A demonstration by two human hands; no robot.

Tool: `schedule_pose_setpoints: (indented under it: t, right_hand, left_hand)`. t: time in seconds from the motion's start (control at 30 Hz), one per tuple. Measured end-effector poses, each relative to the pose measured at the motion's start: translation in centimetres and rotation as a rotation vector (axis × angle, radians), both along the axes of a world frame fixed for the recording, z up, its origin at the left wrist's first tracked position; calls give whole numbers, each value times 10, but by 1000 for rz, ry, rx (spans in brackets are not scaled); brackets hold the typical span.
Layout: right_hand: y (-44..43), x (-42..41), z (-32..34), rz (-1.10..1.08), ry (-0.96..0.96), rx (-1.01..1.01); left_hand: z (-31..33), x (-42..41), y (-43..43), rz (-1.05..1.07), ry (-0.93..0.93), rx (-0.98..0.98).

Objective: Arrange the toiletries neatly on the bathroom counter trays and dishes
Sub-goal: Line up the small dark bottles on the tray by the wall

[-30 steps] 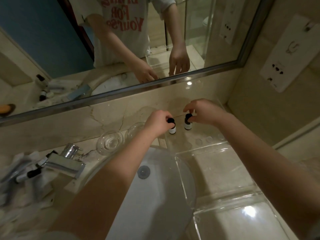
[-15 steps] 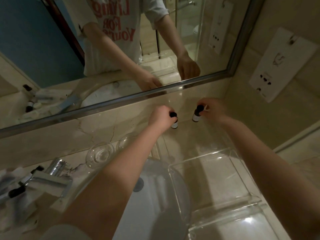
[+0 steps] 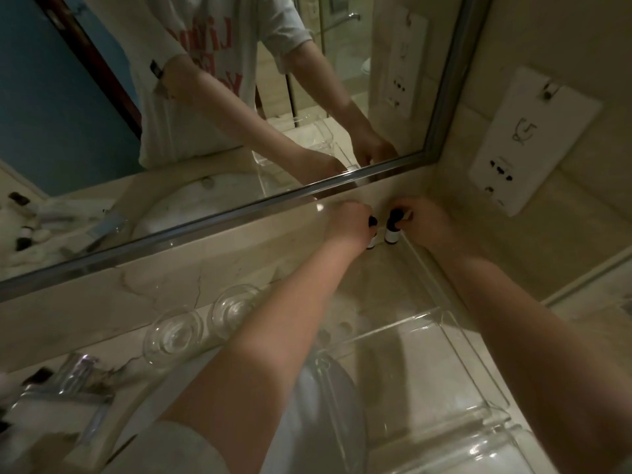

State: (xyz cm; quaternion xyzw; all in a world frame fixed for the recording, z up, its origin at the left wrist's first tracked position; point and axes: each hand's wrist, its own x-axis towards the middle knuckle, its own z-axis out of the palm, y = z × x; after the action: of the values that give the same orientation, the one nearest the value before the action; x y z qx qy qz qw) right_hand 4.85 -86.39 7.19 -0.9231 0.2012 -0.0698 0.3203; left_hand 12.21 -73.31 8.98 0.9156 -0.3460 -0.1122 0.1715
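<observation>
Two small white bottles with black caps stand side by side at the far end of a clear acrylic tray, close to the back wall under the mirror. My left hand grips the left bottle by its top, and most of that bottle is hidden behind my fingers. My right hand pinches the cap of the right bottle, whose white body shows fully. The two bottles are almost touching.
Two round clear glass dishes sit on the marble counter left of the tray. A chrome faucet and several loose toiletries lie at the far left. The white sink basin is below my arms. A wall socket panel is at right.
Both hands have carried the bottles farther back toward the wall beneath the mirror and brought them closer together. The camera has tilted and moved in.
</observation>
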Motion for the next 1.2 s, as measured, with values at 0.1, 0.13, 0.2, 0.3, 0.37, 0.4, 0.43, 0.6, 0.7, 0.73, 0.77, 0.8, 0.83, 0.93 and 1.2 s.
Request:
schedule_pose_setpoints:
  t: [0.1,0.13,0.2,0.3,0.37,0.4,0.43,0.6,0.7,0.73,0.77,0.8,0.83,0.93,1.2]
  right_hand:
    - [-3,1,-2,29,6,9]
    - [-3,2,-2,33,0,9]
    - [-2,1,-2,32,-16,13]
    - [0,-4,-4,16,-72,57]
    - [1,-7,-4,23,-95,64]
    - [1,-8,-5,25,-100,61]
    - [2,-10,-4,16,-93,59]
    - [8,-18,2,-31,-56,-46]
    - [15,-24,7,-28,-47,-168]
    - [20,-26,8,-31,-25,-201]
    - [23,-29,10,-31,12,-222]
    - [28,-33,12,-25,45,-234]
    - [34,-38,15,-13,63,-240]
    - [61,-58,22,9,-20,-276]
    - [152,-101,34,99,-14,-410]
  left_hand:
    - [-7,-1,-6,-5,17,-36]
    - [-8,-1,-8,-4,27,-51]
    - [-11,0,-9,-3,39,-68]
    - [-13,1,-9,-19,25,-70]
    - [-12,-1,-7,-28,20,-80]
    - [-12,-2,-6,-28,21,-88]
    - [-11,-2,-5,-27,20,-91]
    - [-7,-3,8,2,-35,8]
    - [-2,-7,27,-5,-70,131]
    - [-1,-10,36,-4,-80,150]
    - [0,-12,44,-4,-95,152]
    - [0,-16,52,-5,-111,147]
    - [2,-21,62,-2,-126,140]
    - [11,-39,93,37,-158,145]
    - [16,-87,189,142,-173,147]
